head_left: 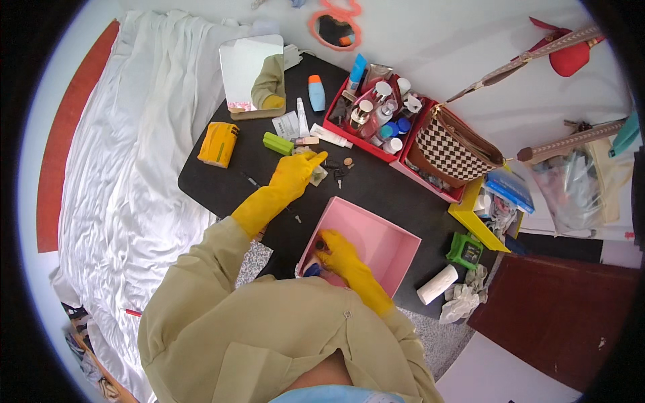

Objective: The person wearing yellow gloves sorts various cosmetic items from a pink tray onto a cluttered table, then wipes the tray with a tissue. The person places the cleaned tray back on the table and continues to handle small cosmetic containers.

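My left hand (pixel 293 177), in a yellow rubber glove, reaches over small items on the black table, its index finger stretched out to the right. A small pale packet (pixel 318 176) lies against its fingers; a grip on it does not show. A bunch of keys (pixel 338 176) and a small round tan item (pixel 348 162) are just to the right. My right hand (pixel 341 255), gloved alike, is inside the pink box (pixel 390 245). Its fingers curl around a small dark thing (pixel 320 244), mostly hidden. Some blue and white items (pixel 312 269) lie in the box beside it.
Around them on the black table (pixel 269 154) stand a mirror (pixel 252 67), a yellow packet (pixel 218 144), a green box (pixel 277 143), a blue bottle (pixel 316 93), a red box of cosmetics (pixel 366 141), a checkered bag (pixel 450 148), a green clock (pixel 465 251) and a white roll (pixel 437 285).
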Action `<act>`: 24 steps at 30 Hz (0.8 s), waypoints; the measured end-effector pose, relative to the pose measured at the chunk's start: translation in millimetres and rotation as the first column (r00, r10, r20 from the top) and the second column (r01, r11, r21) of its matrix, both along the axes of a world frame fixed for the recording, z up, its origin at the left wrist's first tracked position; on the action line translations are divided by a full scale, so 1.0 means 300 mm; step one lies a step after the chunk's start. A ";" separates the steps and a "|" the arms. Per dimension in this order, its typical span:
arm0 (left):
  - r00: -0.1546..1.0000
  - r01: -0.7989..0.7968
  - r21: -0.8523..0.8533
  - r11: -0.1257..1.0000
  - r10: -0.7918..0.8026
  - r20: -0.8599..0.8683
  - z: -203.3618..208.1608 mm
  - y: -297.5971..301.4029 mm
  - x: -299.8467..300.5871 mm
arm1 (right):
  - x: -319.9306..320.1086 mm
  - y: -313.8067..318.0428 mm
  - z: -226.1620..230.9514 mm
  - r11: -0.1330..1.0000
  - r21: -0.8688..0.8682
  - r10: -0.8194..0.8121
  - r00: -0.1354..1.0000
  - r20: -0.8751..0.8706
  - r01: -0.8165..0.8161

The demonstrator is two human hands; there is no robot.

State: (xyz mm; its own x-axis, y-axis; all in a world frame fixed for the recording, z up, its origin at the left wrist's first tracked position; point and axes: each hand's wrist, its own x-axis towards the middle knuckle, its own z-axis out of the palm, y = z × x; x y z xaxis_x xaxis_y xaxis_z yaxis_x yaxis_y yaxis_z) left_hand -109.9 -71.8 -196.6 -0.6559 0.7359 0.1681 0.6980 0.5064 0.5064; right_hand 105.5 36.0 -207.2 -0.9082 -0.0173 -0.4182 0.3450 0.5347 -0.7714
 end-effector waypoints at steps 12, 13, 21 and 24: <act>0.992 -0.120 0.179 0.976 0.111 0.059 -0.048 -0.151 0.039 | -0.322 0.233 0.238 0.986 0.015 -0.151 0.932 -0.329 0.165; 0.985 -0.153 0.225 0.962 0.129 0.118 -0.032 -0.154 0.037 | -0.389 0.237 0.241 0.954 0.268 -0.034 0.936 -0.351 0.135; 0.968 -0.074 0.268 0.961 0.005 0.249 0.197 -0.168 0.138 | -0.712 0.180 -0.208 0.437 0.894 0.266 0.964 -0.020 -0.101; 0.942 -0.071 0.308 0.949 -0.037 0.333 0.230 -0.164 0.191 | -0.676 0.184 -0.031 0.562 0.824 0.233 0.970 -0.070 -0.076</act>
State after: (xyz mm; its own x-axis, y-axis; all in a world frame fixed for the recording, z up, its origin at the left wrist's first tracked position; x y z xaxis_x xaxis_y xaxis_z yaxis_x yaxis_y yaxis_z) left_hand -52.6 -121.1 -127.5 -0.7256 0.6697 0.1582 0.4559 0.2956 0.8395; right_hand -97.2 91.3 -216.4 -0.9763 0.1109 -0.1861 0.1161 0.9931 -0.0172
